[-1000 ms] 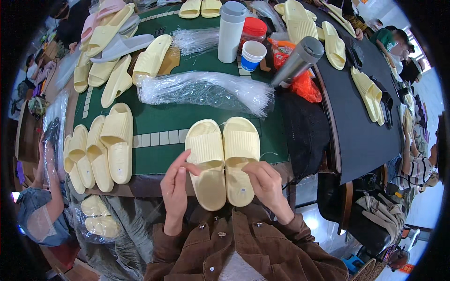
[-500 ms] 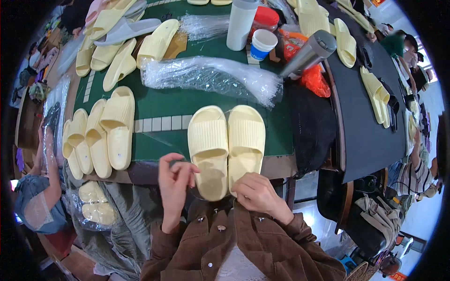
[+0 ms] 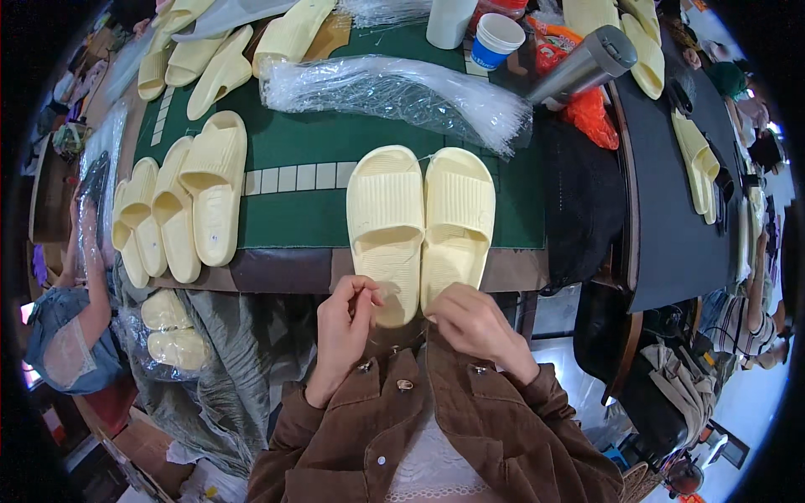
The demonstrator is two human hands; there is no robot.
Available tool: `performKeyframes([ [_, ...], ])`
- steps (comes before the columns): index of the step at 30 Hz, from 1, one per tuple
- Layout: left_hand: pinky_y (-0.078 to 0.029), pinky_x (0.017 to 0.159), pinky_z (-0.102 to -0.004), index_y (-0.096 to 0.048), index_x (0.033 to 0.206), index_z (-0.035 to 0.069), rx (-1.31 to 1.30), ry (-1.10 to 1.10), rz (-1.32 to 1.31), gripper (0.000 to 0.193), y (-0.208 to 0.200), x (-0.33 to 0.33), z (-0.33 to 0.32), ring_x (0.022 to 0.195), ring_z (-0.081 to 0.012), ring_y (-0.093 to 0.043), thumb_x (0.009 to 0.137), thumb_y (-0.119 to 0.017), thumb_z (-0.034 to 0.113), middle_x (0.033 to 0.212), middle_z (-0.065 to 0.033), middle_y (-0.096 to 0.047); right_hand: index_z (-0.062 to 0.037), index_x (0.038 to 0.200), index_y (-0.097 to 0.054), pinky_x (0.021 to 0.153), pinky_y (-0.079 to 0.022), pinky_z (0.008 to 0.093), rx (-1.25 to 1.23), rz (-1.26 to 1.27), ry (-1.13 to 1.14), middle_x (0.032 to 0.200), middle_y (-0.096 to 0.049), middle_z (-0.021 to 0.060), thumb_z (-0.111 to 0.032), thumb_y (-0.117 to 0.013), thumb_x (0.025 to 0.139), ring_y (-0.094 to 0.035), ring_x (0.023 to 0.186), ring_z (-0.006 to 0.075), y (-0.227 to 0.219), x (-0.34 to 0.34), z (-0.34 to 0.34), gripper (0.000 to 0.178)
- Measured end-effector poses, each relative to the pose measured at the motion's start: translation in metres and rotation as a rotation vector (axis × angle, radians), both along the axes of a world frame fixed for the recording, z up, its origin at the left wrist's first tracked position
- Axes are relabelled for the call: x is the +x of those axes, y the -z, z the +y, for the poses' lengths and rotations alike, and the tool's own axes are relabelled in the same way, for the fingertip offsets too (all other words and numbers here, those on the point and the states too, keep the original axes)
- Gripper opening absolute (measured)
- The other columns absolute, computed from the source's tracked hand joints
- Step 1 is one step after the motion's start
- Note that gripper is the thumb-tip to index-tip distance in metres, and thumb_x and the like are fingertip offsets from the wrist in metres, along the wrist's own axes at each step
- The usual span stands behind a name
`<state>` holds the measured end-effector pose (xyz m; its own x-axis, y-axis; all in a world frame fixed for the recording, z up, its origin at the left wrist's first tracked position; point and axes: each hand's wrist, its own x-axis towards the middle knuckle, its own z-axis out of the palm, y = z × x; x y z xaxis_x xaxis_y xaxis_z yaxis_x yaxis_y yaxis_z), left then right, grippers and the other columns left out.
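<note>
Two pale yellow ribbed slide slippers lie side by side in front of me, toes away, heels past the table edge. The left slipper (image 3: 386,197) and right slipper (image 3: 459,193) nearly touch; a thin clear strand shows between their toes. My left hand (image 3: 346,323) is closed in a pinch beside the left slipper's heel; what it holds, if anything, is too small to make out. At the right slipper's heel, my right hand (image 3: 480,323) is closed, its curled fingers over the heel edge and hiding part of it.
Several yellow slippers (image 3: 215,193) stand in a row at left. A bundle of clear plastic strands (image 3: 394,92) lies beyond the pair, near a paper cup (image 3: 496,42) and a steel tumbler (image 3: 583,67). Bagged slippers (image 3: 176,331) hang below the left edge. A dark bag (image 3: 579,201) sits at right.
My left hand has come down and right to the left slipper's heel, its raised, loosely bent fingers closing into a pinch. My right hand stays at the right heel. The view has shifted.
</note>
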<state>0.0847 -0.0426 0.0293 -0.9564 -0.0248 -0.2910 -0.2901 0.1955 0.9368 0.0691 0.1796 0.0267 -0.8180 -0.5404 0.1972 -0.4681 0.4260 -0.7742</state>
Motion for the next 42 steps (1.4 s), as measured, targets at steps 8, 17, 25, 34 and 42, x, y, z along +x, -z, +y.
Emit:
performKeyframes([
  [8,-0.046,0.061,-0.0207,-0.058,0.101,-0.003,0.122,-0.074,-0.032,0.011,0.010,0.029,-0.012,0.067,-0.0068,-0.057,0.098,-0.048,0.001,0.086,-0.0064,-0.068,-0.0005,0.086,-0.060,0.067,-0.050,0.0390,0.063,0.057,0.171,0.081,-0.057,0.0119,0.006,-0.063,0.071,-0.060,0.077,0.0304,-0.001,-0.013,0.017,0.017],
  [17,-0.050,0.069,-0.0252,-0.059,0.104,-0.003,-0.092,0.031,0.097,0.012,0.000,0.003,0.000,0.075,-0.0147,-0.064,0.095,-0.051,0.001,0.090,-0.0111,-0.068,0.0002,0.088,-0.060,0.067,-0.050,0.0404,0.082,0.122,0.205,0.083,-0.057,0.0127,0.006,-0.063,0.072,-0.060,0.078,0.0326,0.001,-0.030,0.005,0.018],
  [25,-0.032,0.109,-0.0470,-0.034,0.139,-0.006,-0.578,0.393,0.393,0.076,0.008,-0.032,0.038,0.129,-0.0423,-0.039,0.081,-0.073,0.024,0.136,-0.0258,-0.042,-0.0020,0.097,-0.059,0.074,-0.051,0.0431,0.045,0.133,0.288,0.091,-0.057,0.0134,0.009,-0.057,0.075,-0.058,0.088,0.0362,0.012,-0.051,-0.016,0.025],
  [34,-0.038,0.085,-0.0487,-0.050,0.114,-0.006,-0.775,0.334,0.463,0.049,0.020,-0.061,0.055,0.101,-0.0398,-0.051,0.085,-0.067,0.029,0.106,-0.0226,-0.055,-0.0010,0.098,-0.062,0.068,-0.053,0.0404,-0.100,0.037,0.353,0.093,-0.061,0.0153,0.007,-0.063,0.072,-0.063,0.083,0.0340,0.031,-0.052,-0.015,0.027],
  [42,-0.038,0.088,-0.0493,-0.053,0.103,-0.004,-0.806,0.326,0.489,0.035,0.040,-0.061,0.059,0.097,-0.0406,-0.053,0.088,-0.064,0.026,0.097,-0.0233,-0.057,-0.0016,0.101,-0.064,0.069,-0.054,0.0358,0.036,0.314,0.367,0.101,-0.066,0.0110,0.003,-0.065,0.071,-0.066,0.085,0.0299,0.023,-0.050,-0.016,0.031],
])
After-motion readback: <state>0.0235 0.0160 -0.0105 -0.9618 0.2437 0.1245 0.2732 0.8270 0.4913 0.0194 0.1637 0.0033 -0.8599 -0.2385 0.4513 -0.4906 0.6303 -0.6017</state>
